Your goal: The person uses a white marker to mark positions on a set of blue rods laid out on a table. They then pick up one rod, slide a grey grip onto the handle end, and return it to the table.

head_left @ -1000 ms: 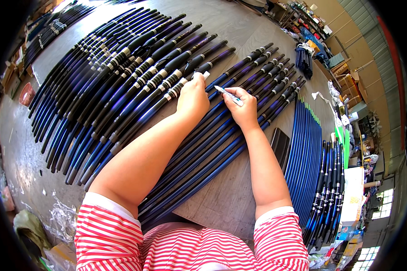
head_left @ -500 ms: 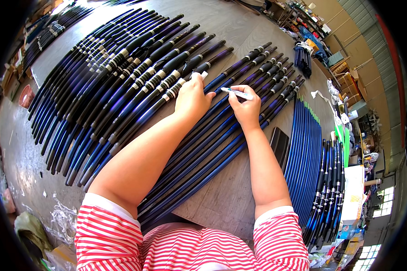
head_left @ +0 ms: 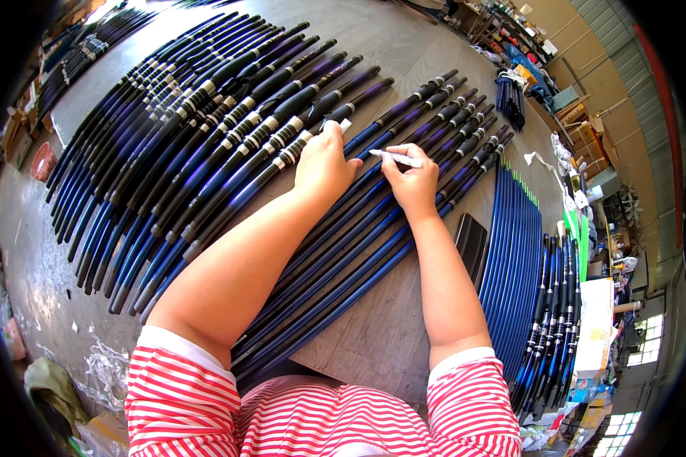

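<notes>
My right hand [head_left: 414,183] pinches a white marker pen [head_left: 405,159], its tip pointing left onto a blue fishing rod [head_left: 364,166] in the middle group. Left of it, my left hand [head_left: 325,162] is curled with the thumb stretched toward the rods. A small white piece [head_left: 345,125] sticks out at its fingertips; its exact kind I cannot make out. The middle rods lie slanting side by side, black grips [head_left: 427,91] at the far end. Beside my left forearm lies a large, dense row of fishing rods [head_left: 198,145] with black grips and white bands.
Right of my right forearm lies a dark oblong case [head_left: 470,245], then slim blue rods [head_left: 513,236] with green tips. More banded rods [head_left: 552,320] lie beyond, beside a white box [head_left: 594,324]. A pink basket [head_left: 44,161] stands at the far left. Cluttered shelves [head_left: 514,38] line the back right.
The marker pen and my right hand have shifted slightly left, with the pen lying a little flatter. My left hand stays in place.
</notes>
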`<state>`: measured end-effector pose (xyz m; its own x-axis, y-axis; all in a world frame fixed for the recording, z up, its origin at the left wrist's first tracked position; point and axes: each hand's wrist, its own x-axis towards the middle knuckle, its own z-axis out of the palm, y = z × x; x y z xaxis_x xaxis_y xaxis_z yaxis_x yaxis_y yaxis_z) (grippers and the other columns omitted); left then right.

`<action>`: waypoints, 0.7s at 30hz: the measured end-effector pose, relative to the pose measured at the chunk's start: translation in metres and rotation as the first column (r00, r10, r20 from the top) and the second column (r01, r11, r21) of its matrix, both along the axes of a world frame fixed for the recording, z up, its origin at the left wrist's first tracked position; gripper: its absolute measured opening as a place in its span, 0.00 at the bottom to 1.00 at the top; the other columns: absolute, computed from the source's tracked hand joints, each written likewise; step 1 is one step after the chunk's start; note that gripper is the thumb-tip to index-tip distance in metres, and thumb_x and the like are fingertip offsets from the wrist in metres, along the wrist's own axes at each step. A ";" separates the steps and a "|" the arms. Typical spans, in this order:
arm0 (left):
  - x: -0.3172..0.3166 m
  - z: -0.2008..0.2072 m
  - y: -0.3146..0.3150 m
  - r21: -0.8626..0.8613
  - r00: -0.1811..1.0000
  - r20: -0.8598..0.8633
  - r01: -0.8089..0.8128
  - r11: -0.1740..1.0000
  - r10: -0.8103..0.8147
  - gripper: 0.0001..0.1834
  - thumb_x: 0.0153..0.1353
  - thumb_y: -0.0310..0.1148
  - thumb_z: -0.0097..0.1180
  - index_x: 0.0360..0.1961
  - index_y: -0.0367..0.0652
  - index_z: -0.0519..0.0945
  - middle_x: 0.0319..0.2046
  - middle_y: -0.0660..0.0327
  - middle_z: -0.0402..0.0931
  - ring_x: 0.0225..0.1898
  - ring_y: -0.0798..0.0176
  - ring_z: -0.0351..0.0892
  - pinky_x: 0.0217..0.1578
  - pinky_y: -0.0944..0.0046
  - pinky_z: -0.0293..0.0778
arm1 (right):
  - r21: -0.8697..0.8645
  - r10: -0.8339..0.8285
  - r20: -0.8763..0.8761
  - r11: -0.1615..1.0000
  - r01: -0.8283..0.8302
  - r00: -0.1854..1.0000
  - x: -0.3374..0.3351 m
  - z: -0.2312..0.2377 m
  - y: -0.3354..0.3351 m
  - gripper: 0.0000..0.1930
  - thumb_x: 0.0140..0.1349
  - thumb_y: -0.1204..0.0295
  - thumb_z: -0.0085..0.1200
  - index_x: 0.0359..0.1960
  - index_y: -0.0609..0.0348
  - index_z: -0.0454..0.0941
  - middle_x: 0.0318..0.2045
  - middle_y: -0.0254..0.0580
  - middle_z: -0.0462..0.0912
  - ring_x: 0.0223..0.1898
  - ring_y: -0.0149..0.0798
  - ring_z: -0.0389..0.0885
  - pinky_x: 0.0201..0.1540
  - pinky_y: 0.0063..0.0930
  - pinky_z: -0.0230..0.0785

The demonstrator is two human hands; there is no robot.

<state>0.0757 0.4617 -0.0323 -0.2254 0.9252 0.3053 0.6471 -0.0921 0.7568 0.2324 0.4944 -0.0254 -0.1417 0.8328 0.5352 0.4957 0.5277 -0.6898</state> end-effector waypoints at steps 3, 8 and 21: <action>0.000 -0.001 0.001 0.005 1.000 -0.006 -0.003 1.000 0.003 0.25 0.43 0.33 0.68 0.35 0.38 0.64 0.33 0.47 0.75 0.42 0.44 0.73 0.42 0.53 0.69 | -0.006 -0.005 0.004 1.000 0.005 1.000 -0.001 0.000 0.000 0.07 0.48 0.72 0.60 0.27 0.62 0.79 0.22 0.44 0.82 0.24 0.35 0.82 0.30 0.25 0.72; 0.000 -0.001 0.001 0.004 1.000 -0.005 -0.008 1.000 0.008 0.25 0.44 0.33 0.67 0.36 0.37 0.65 0.33 0.47 0.75 0.41 0.44 0.74 0.42 0.53 0.70 | 0.025 -0.020 0.010 0.999 0.020 1.000 0.000 0.002 -0.001 0.07 0.49 0.72 0.59 0.27 0.62 0.78 0.21 0.43 0.81 0.23 0.35 0.81 0.29 0.25 0.72; 0.004 0.010 -0.005 -0.032 0.989 -0.148 0.022 0.999 -0.026 0.36 0.35 0.45 0.72 0.39 0.38 0.64 0.38 0.50 0.72 0.45 0.50 0.71 0.47 0.58 0.68 | 0.056 -0.160 -0.160 0.984 0.171 0.974 0.011 -0.005 0.007 0.07 0.52 0.72 0.53 0.21 0.62 0.73 0.13 0.38 0.75 0.15 0.30 0.75 0.20 0.24 0.67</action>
<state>0.0799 0.4570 -0.0219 -0.1572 0.9392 0.3052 0.7505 -0.0873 0.6551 0.2432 0.5015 -0.0306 0.0836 0.7981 0.5966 0.4708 0.4961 -0.7296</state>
